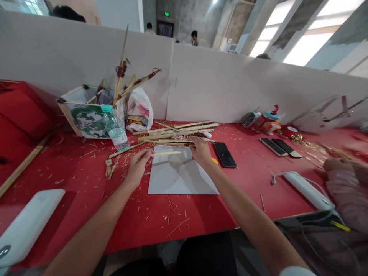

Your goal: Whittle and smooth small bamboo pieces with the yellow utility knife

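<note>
Closed fingers of my left hand (140,163) hold one end of a thin pale bamboo strip (166,153). The strip points right, above a white sheet of paper (172,180) on the red table. My right hand (200,148) is at the far right of the paper, beside a pile of bamboo sticks (175,132). Its fingers are curled; a small dark thing shows at the fingertips, too unclear to name. Just right of that hand lies a black phone (225,155). Shavings are scattered around the paper.
A plastic bottle (116,128) stands before a framed box (89,120) holding bound sticks. A white bag (140,107) leans beside it. White devices lie left (31,222) and right (307,189). A co-worker's arm (345,184) rests at right. A white partition (230,88) runs behind.
</note>
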Tool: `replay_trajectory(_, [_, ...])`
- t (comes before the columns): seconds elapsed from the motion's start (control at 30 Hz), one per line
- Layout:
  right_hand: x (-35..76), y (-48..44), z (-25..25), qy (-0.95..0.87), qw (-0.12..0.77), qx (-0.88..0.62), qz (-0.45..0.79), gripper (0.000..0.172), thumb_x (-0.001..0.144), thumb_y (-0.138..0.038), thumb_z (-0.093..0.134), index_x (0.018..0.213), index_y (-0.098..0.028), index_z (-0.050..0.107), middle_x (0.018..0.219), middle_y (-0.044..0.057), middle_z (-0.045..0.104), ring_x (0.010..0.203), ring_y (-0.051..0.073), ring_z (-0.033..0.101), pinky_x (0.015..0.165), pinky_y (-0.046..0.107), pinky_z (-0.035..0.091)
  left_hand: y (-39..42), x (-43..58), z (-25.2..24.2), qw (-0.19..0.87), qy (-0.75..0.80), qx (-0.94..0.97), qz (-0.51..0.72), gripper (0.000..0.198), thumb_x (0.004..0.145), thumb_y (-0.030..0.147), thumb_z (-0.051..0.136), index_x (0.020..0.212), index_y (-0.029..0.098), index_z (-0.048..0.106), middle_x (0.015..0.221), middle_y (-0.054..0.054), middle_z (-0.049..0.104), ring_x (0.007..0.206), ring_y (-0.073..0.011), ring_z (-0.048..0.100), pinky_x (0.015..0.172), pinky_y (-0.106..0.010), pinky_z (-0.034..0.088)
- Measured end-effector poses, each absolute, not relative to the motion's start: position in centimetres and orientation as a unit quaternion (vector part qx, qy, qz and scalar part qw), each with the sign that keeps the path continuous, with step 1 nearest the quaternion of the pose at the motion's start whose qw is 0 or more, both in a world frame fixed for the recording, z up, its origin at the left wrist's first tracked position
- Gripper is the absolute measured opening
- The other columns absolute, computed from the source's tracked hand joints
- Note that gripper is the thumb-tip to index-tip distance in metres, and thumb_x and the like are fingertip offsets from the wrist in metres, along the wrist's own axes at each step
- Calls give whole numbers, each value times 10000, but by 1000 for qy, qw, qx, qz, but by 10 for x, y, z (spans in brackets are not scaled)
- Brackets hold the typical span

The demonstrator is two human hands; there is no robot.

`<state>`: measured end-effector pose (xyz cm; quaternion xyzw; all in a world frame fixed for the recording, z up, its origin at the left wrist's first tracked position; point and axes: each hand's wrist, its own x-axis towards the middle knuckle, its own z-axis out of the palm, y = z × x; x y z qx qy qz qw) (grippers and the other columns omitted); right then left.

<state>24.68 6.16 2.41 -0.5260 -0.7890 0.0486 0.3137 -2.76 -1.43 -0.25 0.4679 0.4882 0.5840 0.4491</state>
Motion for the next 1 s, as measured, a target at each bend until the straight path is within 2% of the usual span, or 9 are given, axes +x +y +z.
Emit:
replay_trajectory(0.17, [241,37,16,-778,396,-483,65,295,966,-197,436,1131,-192,681,1157,104,711,1115,236,622,979,391,471,-17,-26,1,446,470,515,561,241,829,394,660,929,195,754,815,-35,702,735,-145,613,635,-233,454])
replay_trajectory(0.3, [240,13,14,-794,411,-436,102,330,1027,-311,406,1228,-226,652,1225,90,695,1146,220,624,982,377,480,-23,-20,1,445,464,563,519,185,830,341,680,924,209,769,893,-40,725,799,-162,635,702,-256,473])
replay_trajectory(0.43, [239,4,18,-828,343,-418,151,338,1034,-319,409,1227,-230,673,1219,73,711,1120,207,644,959,341,483,-28,-13,0,401,485,623,465,206,881,358,643,1016,231,733,1013,-40,720,885,-178,642,758,-278,480])
replay_trajectory(0.57, [235,-1,19,-837,279,-438,175,256,980,-269,519,1115,-250,736,1096,42,767,949,225,708,818,323,506,-28,-13,-2,305,526,664,435,217,932,388,583,1035,233,695,985,-28,708,864,-173,632,754,-282,473])
replay_trajectory(0.63, [234,-2,18,-836,259,-447,184,259,965,-229,529,1115,-255,738,1098,33,768,932,223,710,789,314,494,-27,-14,-4,281,529,680,423,214,944,387,566,1022,231,690,971,-25,708,852,-172,632,750,-285,472])
replay_trajectory(0.8, [229,-6,19,-840,248,-433,216,263,948,-170,526,1120,-220,718,1112,43,752,865,174,680,761,275,457,-27,-16,-3,258,533,705,391,195,960,345,533,1021,233,680,1007,-27,715,866,-179,636,744,-296,470])
replay_trajectory(1.0, [222,-12,19,-839,244,-407,267,250,952,-149,505,1106,-225,688,980,18,733,736,130,606,681,237,410,-28,-14,2,238,517,742,354,171,943,209,506,985,241,668,1022,-30,709,954,-207,633,830,-329,476])
